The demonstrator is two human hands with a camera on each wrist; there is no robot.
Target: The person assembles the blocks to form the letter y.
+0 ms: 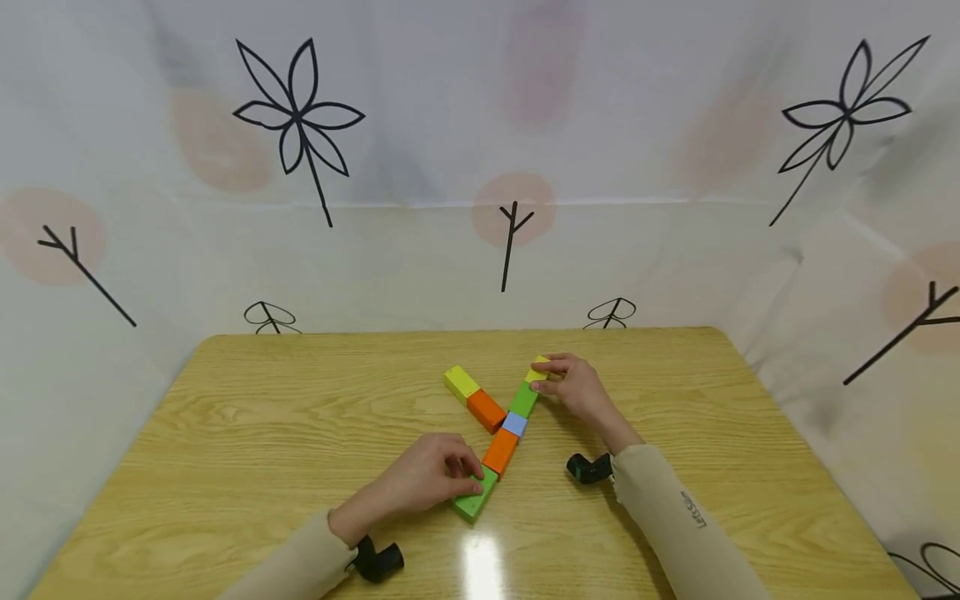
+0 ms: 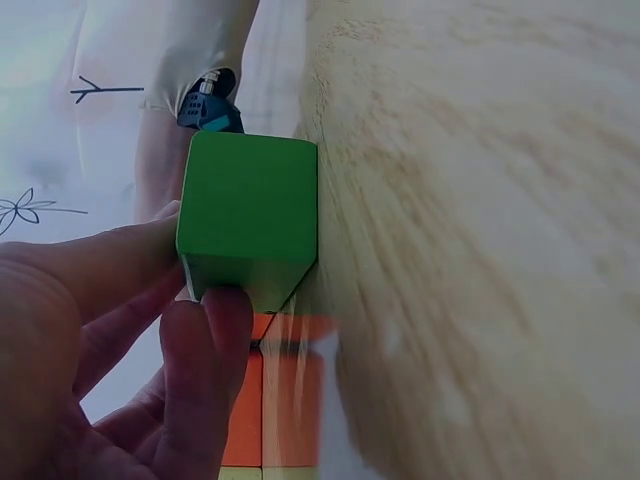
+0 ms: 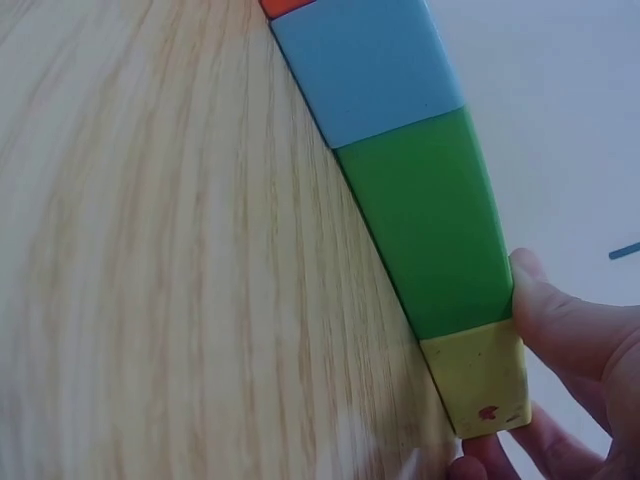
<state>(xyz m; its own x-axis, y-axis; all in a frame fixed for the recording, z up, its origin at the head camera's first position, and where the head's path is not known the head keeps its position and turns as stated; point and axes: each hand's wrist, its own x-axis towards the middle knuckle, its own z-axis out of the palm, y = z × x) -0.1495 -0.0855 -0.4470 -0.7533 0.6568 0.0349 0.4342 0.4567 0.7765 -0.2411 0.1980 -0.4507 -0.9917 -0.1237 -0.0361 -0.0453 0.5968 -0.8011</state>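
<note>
Coloured blocks lie end to end in a slanting row on the table. My left hand (image 1: 426, 477) grips the green block (image 1: 476, 502) at the near end, thumb and fingers on its sides; the left wrist view shows that green block's end face (image 2: 250, 195). Beyond it come an orange block (image 1: 500, 452), a light blue block (image 1: 514, 424) and another green block (image 1: 523, 402). At the far end, my right hand (image 1: 581, 390) pinches a yellow block (image 3: 478, 378), which touches the second green block (image 3: 425, 220) in the right wrist view.
A second orange block (image 1: 486, 411) and a second yellow block (image 1: 461, 384) form a short branch, angling away to the far left from near the blue block. The wooden table (image 1: 300, 400) ends at a patterned cloth (image 1: 420, 267) behind. Black wrist devices (image 1: 588, 468) hang under both sleeves.
</note>
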